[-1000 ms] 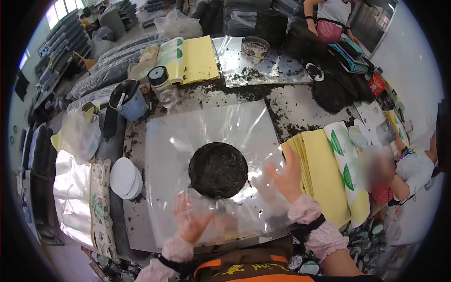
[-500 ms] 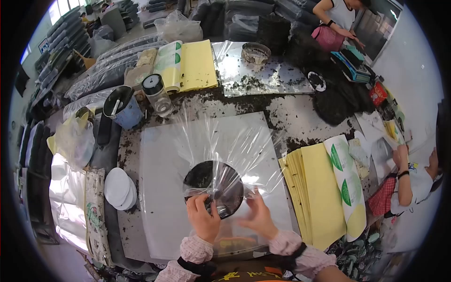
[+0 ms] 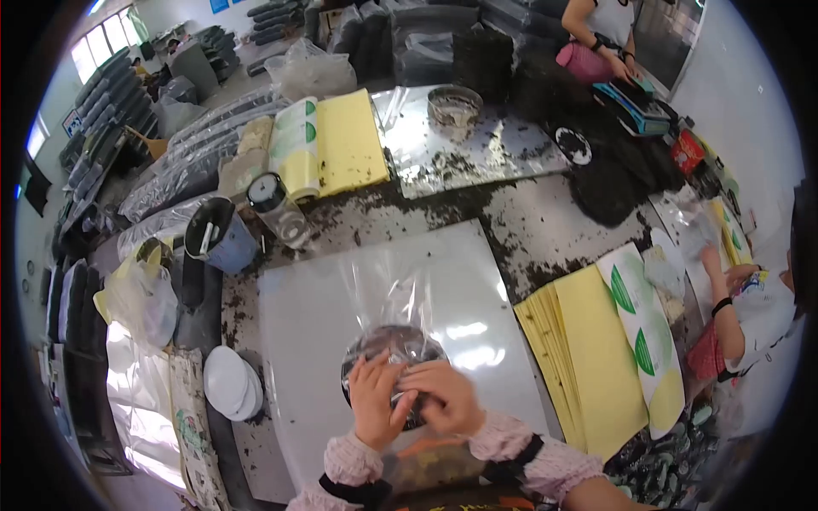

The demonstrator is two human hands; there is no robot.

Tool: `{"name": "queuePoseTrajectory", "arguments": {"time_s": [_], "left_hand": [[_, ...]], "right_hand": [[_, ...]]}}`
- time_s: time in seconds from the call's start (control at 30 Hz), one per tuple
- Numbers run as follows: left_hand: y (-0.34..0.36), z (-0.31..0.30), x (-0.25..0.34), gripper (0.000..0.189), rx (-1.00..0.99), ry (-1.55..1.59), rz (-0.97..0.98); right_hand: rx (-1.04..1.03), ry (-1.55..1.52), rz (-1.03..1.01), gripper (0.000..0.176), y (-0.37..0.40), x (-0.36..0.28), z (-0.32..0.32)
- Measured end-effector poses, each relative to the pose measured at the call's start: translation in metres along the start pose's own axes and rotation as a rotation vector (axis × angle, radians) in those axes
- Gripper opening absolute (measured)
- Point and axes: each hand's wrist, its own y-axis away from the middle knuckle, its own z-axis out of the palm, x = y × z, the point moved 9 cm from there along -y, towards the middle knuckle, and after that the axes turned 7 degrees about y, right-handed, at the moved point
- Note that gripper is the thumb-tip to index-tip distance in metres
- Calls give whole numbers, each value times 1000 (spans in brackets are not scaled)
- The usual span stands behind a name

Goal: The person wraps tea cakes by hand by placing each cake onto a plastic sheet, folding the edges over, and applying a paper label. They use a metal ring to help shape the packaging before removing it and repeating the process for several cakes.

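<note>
A dark round disc lies on a smooth pale sheet in front of me, wrapped in clear plastic film that fans out from its far side. My left hand rests over the disc's left part, fingers bent on the film. Against it, my right hand is curled, its fingers pressed together on the film and slightly blurred. Both hands cover the middle and near edge of the disc.
Yellow sheets and a green-and-white printed sheet lie to the right. White discs, a blue bucket and a clear jar stand left. Dark crumbs litter the table. A co-worker's arm is at far right.
My right hand has moved left over the disc to meet my left hand. The film, spread wide before, is now drawn in narrower. The view has tilted a little.
</note>
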Motion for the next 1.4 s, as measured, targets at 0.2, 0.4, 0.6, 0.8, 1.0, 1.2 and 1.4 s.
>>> {"name": "queuePoseTrajectory", "arguments": {"time_s": [0.2,0.4,0.6,0.8,1.0,1.2,1.4], "left_hand": [[13,-8,-25,60,249,420,-196],[17,-14,-26,43,200,120,-101],[8,3,-6,47,236,-300,-85],[4,26,4,80,-205,-156,-45],[5,35,-1,79,-275,-317,-27],[9,45,-9,73,-370,-348,-43],[6,45,0,70,-382,-352,-81]], "right_hand": [[275,-137,259,25,-82,47,-3],[60,-443,557,29,-37,73,21],[-1,239,227,10,-17,0,22],[-265,465,322,19,0,56,47],[-428,572,290,13,-7,21,26],[-75,401,48,16,17,37,-21],[350,1542,541,26,220,70,-327]]}}
